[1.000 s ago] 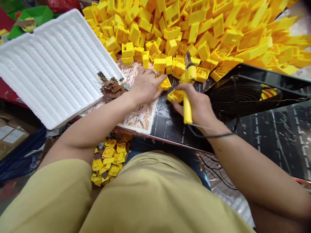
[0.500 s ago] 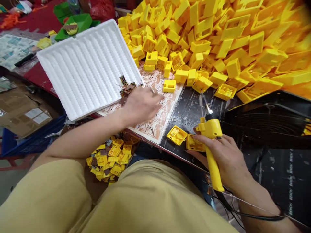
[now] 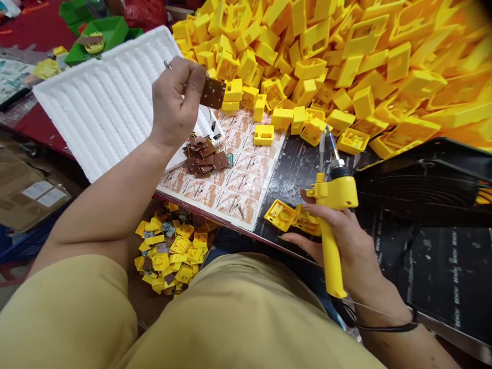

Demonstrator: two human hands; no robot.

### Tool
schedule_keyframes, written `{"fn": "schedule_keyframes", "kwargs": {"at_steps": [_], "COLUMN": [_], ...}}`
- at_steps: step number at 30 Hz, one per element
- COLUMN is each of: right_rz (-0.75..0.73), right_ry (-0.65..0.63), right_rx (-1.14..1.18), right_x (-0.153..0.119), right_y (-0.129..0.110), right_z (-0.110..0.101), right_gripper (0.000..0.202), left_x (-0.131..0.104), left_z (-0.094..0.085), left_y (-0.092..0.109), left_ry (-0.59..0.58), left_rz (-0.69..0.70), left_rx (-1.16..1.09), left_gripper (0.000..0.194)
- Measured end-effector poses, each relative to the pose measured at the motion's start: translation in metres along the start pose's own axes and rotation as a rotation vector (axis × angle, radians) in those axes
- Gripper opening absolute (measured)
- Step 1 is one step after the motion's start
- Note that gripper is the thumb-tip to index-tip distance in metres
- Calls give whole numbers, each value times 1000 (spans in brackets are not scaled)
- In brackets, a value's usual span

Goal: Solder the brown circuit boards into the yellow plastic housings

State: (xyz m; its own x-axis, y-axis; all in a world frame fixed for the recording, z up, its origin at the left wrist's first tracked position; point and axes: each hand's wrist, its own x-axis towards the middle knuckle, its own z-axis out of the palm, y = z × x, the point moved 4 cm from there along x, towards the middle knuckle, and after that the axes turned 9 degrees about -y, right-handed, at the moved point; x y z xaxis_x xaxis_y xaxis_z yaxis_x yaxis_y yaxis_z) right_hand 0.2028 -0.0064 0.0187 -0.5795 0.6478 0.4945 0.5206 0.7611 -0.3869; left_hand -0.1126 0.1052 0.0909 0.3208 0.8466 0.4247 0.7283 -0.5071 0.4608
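A white foam tray (image 3: 103, 107) lies at the left, its grooves bare. In front of it the left hand (image 3: 175, 102) is raised, thumb and fingers pinching a small brown circuit board (image 3: 212, 93) above a loose heap of similar boards (image 3: 203, 156) on the patterned sheet (image 3: 230, 189). Below the bench edge sits a pile of finished-looking yellow parts (image 3: 172, 251). To the right, two open yellow housings (image 3: 294, 218) lie at the fingertips of the right hand (image 3: 351, 246), which is wrapped around a yellow soldering iron (image 3: 331, 215), tip up. Behind, a huge heap of empty yellow casings (image 3: 346, 61) suggests most work remains.
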Motion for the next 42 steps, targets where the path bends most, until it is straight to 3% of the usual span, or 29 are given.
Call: {"fn": "schedule_keyframes", "kwargs": {"at_steps": [1, 2, 6, 9, 11, 13, 16, 19, 22, 24, 27, 30, 32, 35, 37, 40, 42], "right_rz": [7, 11, -10, -70, -70, -6, 152, 291, 328, 322, 356, 363, 338, 299, 258, 216, 216], "right_ry": [22, 46, 108, 94, 115, 171, 248, 257, 237, 230, 272, 315, 322, 348, 360, 350, 303], "right_rx": [17, 36, 79, 60, 48, 52, 172, 366, 443, 481, 515, 508, 503, 497, 494, 471, 438], "right_x": [3, 6, 19, 25, 25, 21, 10, 1, 0, 2, 4, 6, 8, 9, 8, 5, 4], "right_y": [-2, -4, -17, -27, -29, -26, -16, -9, -11, -16, -21, -27, -30, -34, -37, -37, -31], "right_z": [-1, -3, -9, -12, -13, -16, -19, -15, -12, -13, -16, -18, -14, -6, -1, 0, -2], "right_gripper": [55, 53, 50, 43, 39, 40, 43, 43, 44, 43, 39, 38, 40, 42, 42, 42, 44], "left_x": [0, -1, -12, -33, -48, -61, -74, -80, -79, -78, -80, -79, -77, -76, -76, -74, -72], "left_z": [-4, 0, 60, 108, 129, 134, 119, 99, 85, 82, 90, 93, 94, 106, 117, 123, 116], "left_y": [10, 20, 64, 87, 96, 102, 104, 105, 104, 100, 96, 105, 114, 124, 127, 123, 115], "left_ry": [130, 132, -299, -509, -635, -739, -787, -732, -473, -330, -419, -504, -404, -189, -104, -109, -182], "left_rz": [-42, -84, -288, -497, -650, -741, -684, -496, -318, -284, -312, -213, -184, -327, -429, -532, -567], "left_rx": [-138, -300, -757, -1012, -1216, -1384, -1451, -1257, -823, -664, -739, -687, -692, -961, -1162, -1332, -1328], "left_gripper": [51, 50, 45, 34, 37, 51, 60, 55, 44, 36, 39, 41, 40, 34, 34, 42, 46]}}
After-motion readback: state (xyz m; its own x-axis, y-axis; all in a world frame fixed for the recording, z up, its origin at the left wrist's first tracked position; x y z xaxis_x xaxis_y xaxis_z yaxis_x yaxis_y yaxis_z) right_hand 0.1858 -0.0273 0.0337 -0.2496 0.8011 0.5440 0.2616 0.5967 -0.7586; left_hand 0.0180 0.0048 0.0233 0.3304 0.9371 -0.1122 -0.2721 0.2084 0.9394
